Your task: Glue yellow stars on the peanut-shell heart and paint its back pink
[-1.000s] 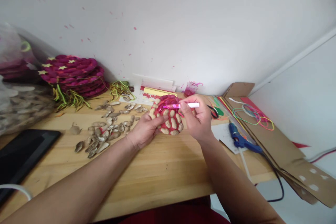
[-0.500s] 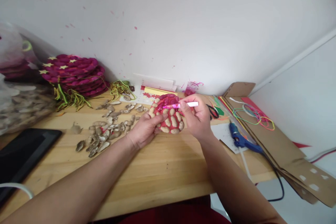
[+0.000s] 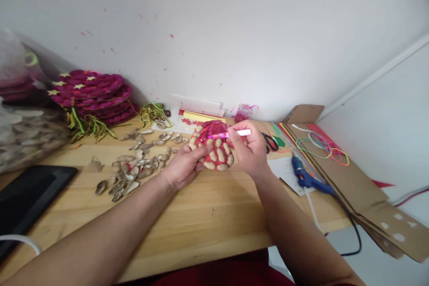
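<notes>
My left hand (image 3: 185,164) grips the left edge of a red disc covered with peanut shells (image 3: 221,155), thumb on top and fingers underneath. Shells on its far part are painted glossy magenta, while those nearer me are bare tan. In my right hand (image 3: 250,149) is a paintbrush (image 3: 239,132) with a white handle, pinched between thumb and fingers. Its magenta-stained tip points left and touches the painted shells. Behind the disc stands a small cup of magenta paint (image 3: 241,115), partly hidden by my right hand.
Loose peanut shells (image 3: 130,172) lie left of the disc. Further left are a stack of magenta shell discs (image 3: 100,96), a bag of shells (image 3: 33,138) and a black tablet (image 3: 36,196). To the right lie scissors (image 3: 271,142), a blue glue gun (image 3: 310,180) and cardboard (image 3: 348,176).
The whole view has shifted very slightly. Both hands keep their holds, and the brush tip stays at about the same spot on the magenta shells.
</notes>
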`<action>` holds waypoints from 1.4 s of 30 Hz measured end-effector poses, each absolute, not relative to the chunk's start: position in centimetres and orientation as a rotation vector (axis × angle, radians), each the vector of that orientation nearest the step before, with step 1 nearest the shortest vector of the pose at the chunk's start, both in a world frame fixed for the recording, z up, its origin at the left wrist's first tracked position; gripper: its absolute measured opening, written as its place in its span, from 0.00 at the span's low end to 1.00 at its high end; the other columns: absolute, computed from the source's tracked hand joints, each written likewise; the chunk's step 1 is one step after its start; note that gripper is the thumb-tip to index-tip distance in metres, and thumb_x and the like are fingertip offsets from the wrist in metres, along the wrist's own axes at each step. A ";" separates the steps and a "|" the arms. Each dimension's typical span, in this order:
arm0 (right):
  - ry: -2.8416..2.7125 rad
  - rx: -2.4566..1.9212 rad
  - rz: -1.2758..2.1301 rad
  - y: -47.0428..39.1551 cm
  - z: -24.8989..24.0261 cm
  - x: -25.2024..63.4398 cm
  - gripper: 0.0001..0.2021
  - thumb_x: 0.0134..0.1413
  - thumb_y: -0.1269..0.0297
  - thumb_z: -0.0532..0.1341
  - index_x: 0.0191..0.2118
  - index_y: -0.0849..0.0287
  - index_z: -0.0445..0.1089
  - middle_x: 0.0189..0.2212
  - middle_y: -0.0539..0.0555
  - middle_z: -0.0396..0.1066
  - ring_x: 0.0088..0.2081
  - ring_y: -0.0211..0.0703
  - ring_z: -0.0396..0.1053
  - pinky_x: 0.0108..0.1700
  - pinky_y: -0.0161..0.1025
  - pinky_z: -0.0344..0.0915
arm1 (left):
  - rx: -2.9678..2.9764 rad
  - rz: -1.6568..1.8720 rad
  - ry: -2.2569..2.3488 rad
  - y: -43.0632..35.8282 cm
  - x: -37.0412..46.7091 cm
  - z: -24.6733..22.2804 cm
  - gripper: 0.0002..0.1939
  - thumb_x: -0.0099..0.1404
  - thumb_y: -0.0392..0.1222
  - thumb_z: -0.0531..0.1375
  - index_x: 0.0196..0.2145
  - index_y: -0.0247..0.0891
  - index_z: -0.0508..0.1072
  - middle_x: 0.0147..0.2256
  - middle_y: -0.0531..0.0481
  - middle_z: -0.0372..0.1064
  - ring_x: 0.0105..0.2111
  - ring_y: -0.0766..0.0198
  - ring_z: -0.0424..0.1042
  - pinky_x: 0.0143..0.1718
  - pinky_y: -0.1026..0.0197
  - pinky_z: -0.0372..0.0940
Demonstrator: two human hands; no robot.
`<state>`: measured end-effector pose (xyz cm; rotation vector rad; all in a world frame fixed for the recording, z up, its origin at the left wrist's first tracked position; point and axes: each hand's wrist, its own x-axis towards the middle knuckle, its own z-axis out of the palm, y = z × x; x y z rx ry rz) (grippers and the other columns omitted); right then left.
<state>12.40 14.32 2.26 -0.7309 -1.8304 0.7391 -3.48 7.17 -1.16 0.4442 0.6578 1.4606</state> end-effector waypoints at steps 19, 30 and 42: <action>-1.891 -0.625 0.724 13.8 2.6 12.4 0.07 0.69 0.57 0.63 0.40 0.54 0.72 0.35 0.51 0.74 0.35 0.42 0.70 0.40 0.43 0.68 | 0.467 1.453 0.680 7.1 -3.4 -0.8 0.19 0.47 0.39 0.81 0.30 0.33 0.77 0.24 0.51 0.78 0.22 0.67 0.76 0.26 0.67 0.71; -1.910 -0.650 0.714 14.1 2.5 12.6 0.07 0.69 0.57 0.63 0.41 0.54 0.73 0.36 0.52 0.75 0.36 0.42 0.72 0.41 0.43 0.68 | 0.460 1.462 0.681 7.1 -3.5 -0.8 0.19 0.47 0.40 0.81 0.30 0.33 0.78 0.23 0.53 0.76 0.20 0.70 0.71 0.23 0.70 0.68; -1.904 -0.611 0.653 14.1 2.7 12.5 0.05 0.69 0.60 0.63 0.41 0.54 0.73 0.37 0.52 0.76 0.38 0.43 0.72 0.44 0.44 0.69 | 0.446 1.455 0.688 7.1 -3.4 -0.9 0.20 0.45 0.40 0.81 0.31 0.33 0.78 0.22 0.53 0.74 0.20 0.70 0.69 0.21 0.70 0.64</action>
